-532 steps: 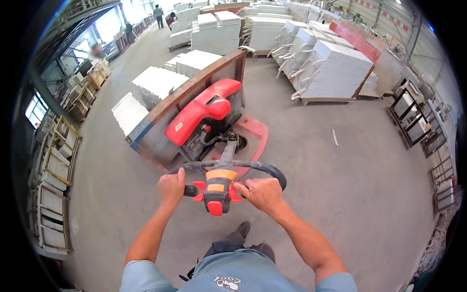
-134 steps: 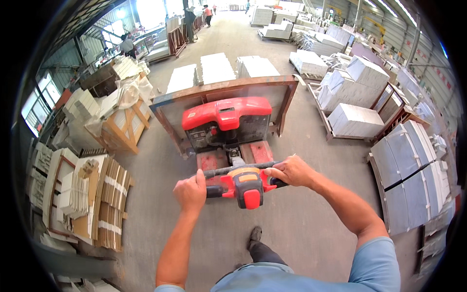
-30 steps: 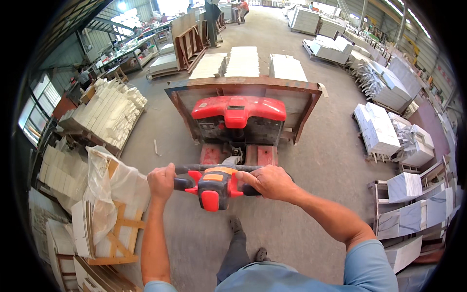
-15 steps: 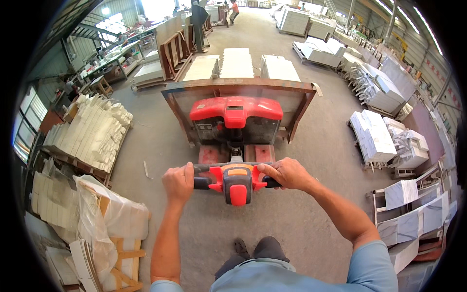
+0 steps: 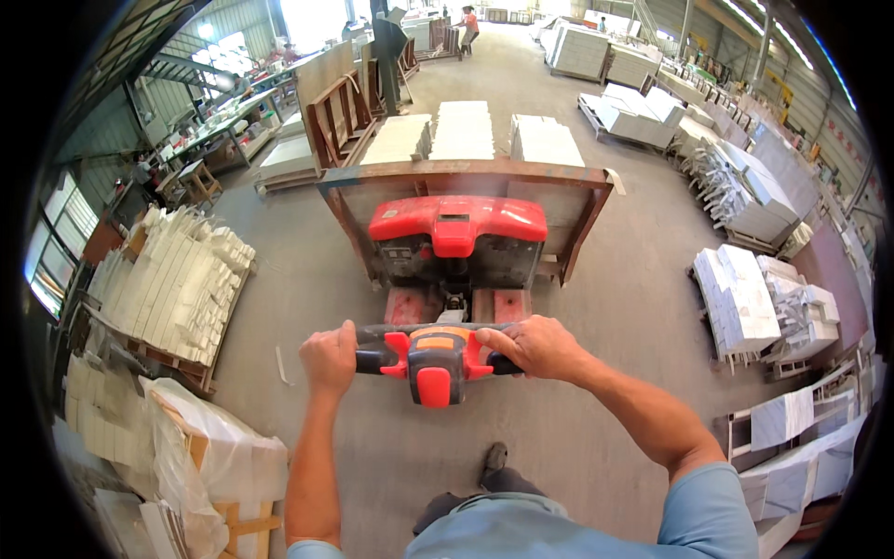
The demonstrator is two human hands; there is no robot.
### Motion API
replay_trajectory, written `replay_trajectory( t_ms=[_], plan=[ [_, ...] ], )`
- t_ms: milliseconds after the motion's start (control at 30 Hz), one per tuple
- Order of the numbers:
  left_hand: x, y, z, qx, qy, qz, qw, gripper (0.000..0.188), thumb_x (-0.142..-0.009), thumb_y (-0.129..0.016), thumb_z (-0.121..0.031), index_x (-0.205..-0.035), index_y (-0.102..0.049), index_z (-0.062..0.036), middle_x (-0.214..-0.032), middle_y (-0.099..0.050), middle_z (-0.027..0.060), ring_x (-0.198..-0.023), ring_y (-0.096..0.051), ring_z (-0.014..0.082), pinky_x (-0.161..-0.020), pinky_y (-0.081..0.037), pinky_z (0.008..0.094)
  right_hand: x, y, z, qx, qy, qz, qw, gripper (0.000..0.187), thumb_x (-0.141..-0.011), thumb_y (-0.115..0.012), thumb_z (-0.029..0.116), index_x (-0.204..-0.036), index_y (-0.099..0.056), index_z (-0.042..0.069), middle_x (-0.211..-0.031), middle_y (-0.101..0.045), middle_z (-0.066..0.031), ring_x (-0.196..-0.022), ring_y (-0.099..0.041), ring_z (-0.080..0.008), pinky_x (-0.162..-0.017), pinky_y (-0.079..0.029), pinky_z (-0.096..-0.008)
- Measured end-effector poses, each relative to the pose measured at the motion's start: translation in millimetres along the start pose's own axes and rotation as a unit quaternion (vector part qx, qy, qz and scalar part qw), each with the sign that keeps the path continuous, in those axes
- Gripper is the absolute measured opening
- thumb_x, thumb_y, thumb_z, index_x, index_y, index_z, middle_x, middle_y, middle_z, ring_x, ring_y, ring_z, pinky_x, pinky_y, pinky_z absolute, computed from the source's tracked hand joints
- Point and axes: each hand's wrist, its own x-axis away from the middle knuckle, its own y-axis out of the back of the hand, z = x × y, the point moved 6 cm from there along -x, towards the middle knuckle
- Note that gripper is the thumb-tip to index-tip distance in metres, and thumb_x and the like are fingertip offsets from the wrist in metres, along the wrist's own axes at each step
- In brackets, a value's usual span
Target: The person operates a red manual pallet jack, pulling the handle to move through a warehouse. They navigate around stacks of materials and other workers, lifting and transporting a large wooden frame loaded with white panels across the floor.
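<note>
In front of me stands a red and black powered pallet truck [image 5: 456,228]. Its steering handle [image 5: 436,368] has black grips, red paddles and an orange patch on top. My left hand [image 5: 329,359] is closed round the outer end of the left grip. Round the right grip my right hand [image 5: 538,347] is closed too, with its thumb at the right red paddle. Beyond the truck's body rises a rusty metal frame with a panel [image 5: 577,210]. Pale stacked slabs [image 5: 463,130] in three piles lie behind that frame's top edge; what bears them is hidden.
At the left are a pallet of pale strips [image 5: 182,289] and a plastic-wrapped crate [image 5: 233,456]. White marbled slabs [image 5: 736,303] on pallets line the right side. A brown rack [image 5: 340,121] stands far left; a person in an orange top [image 5: 468,33] is farther up the aisle.
The handle has swung slightly left with both hands still on it. Side stacks sit a little lower in view, and one of my feet has stepped forward.
</note>
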Motion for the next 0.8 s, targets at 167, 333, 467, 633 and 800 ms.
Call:
replay_trajectory(
  t_ms=[167,333,467,633,800],
  plan=[
    [-48.3,-23.4,-0.6,0.012,0.004,-0.007,1.000,0.049,-0.099,-0.048,-0.030,-0.061,-0.065,-0.0047,-0.062,-0.063,0.0169,-0.058,-0.060,0.0395,-0.061,-0.046,0.0488,-49.3,27.6,-17.5,0.052,0.037,-0.016,0.998,0.074,-0.100,-0.033,0.064,-0.077,-0.075,0.007,-0.061,-0.064,-0.0149,-0.064,-0.065,-0.0357,-0.063,-0.052,-0.0452],
    [-93.9,-49.5,-9.3,0.006,0.005,-0.013,1.000,0.050,-0.099,-0.048,-0.031,-0.060,-0.064,-0.0040,-0.061,-0.063,0.0172,-0.058,-0.060,0.0390,-0.060,-0.045,0.0486,-82.7,61.5,-36.0,0.009,-0.002,-0.020,1.000,0.076,-0.099,-0.035,0.065,-0.073,-0.074,0.005,-0.058,-0.062,-0.0142,-0.062,-0.063,-0.0358,-0.061,-0.051,-0.0440],
    [-130.9,-69.2,-9.3,0.008,-0.002,-0.018,1.000,0.050,-0.099,-0.048,-0.031,-0.061,-0.065,-0.0044,-0.062,-0.062,0.0187,-0.057,-0.060,0.0400,-0.058,-0.046,0.0490,-117.6,79.4,-55.6,-0.005,-0.027,-0.008,1.000,0.075,-0.099,-0.035,0.065,-0.074,-0.074,0.006,-0.057,-0.062,-0.0115,-0.058,-0.064,-0.0314,-0.059,-0.051,-0.0419],
    [-173.2,-99.9,-5.4,0.004,-0.011,-0.034,0.999,0.053,-0.100,-0.047,-0.034,-0.061,-0.064,-0.0021,-0.059,-0.059,0.0199,-0.058,-0.061,0.0401,-0.058,-0.046,0.0486,-157.5,106.2,-63.0,-0.030,-0.044,-0.005,0.999,0.071,-0.099,-0.038,0.064,-0.079,-0.076,0.008,-0.058,-0.065,-0.0098,-0.050,-0.065,-0.0228,-0.055,-0.051,-0.0347],
    [-211.0,-124.7,-13.8,-0.006,-0.042,-0.029,0.999,0.047,-0.098,-0.050,-0.030,-0.062,-0.066,-0.0041,-0.060,-0.061,0.0196,-0.056,-0.060,0.0408,-0.058,-0.047,0.0492,-195.7,120.0,-101.0,-0.009,-0.065,-0.008,0.998,0.071,-0.098,-0.038,0.066,-0.081,-0.078,0.010,-0.056,-0.064,-0.0088,-0.050,-0.066,-0.0205,-0.055,-0.053,-0.0326]
  ],
)
